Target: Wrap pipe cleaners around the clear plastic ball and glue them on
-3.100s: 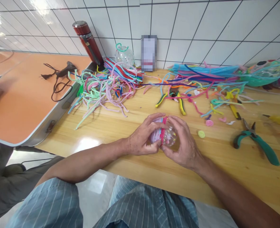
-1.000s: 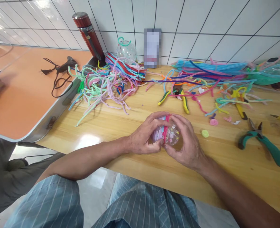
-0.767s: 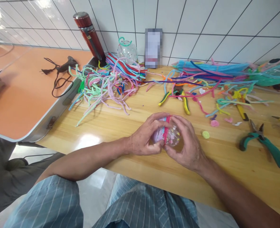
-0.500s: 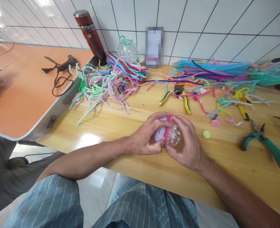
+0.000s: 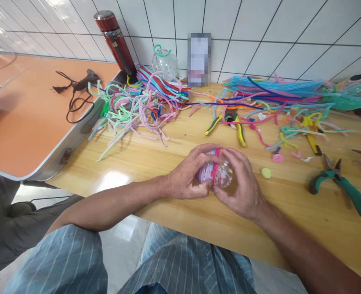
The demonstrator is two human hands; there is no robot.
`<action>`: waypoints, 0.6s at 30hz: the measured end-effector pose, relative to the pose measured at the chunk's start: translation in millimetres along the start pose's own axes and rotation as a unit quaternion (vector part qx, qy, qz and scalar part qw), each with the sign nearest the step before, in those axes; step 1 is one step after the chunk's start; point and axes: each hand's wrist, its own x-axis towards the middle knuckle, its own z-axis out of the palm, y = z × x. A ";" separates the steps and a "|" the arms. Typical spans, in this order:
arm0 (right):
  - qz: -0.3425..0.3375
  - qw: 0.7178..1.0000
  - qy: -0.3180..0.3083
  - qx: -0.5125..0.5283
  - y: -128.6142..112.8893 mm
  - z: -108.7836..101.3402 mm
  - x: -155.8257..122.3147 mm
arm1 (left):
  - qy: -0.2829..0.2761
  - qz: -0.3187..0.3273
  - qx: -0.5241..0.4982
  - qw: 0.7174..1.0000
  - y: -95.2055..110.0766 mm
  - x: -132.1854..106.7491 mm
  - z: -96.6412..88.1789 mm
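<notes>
Between my two hands, just over the front of the wooden table [image 5: 143,175], is a clear round ball [image 5: 223,174] with small colourful bits showing through it. A pink band circles its middle, and the left part looks lilac and light blue. My left hand [image 5: 188,173] is closed around the lilac side, its thumb by the band. My right hand [image 5: 244,183] curls around the clear side, fingertips at the top and thumb below. The fingers cover part of the ball. A pale yellow disc [image 5: 266,173] lies to the right of my right hand.
Loose pipe cleaners [image 5: 137,110] pile up at the left back, near a red thermos [image 5: 116,45]. Behind stand a clear bowl [image 5: 165,63] and a phone [image 5: 199,61]. Yellow-handled pliers [image 5: 240,132], green-handled pliers [image 5: 352,194] and a yellow cutter [image 5: 313,145] lie rightward. An orange table [image 5: 30,122] adjoins.
My hands and the ball stay in almost the same place. At the far left, another person's hand has shifted slightly toward the left edge.
</notes>
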 end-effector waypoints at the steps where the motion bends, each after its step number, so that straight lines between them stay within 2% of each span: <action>1: 0.000 1.000 -0.001 0.000 0.0 -0.1 0.0 | 0.000 0.001 -0.002 1.000 -0.3 -0.2 0.1; 18: 0.001 1.000 -0.003 0.003 0.9 -0.3 -0.8 | 0.000 0.004 0.008 1.000 0.2 0.2 -0.5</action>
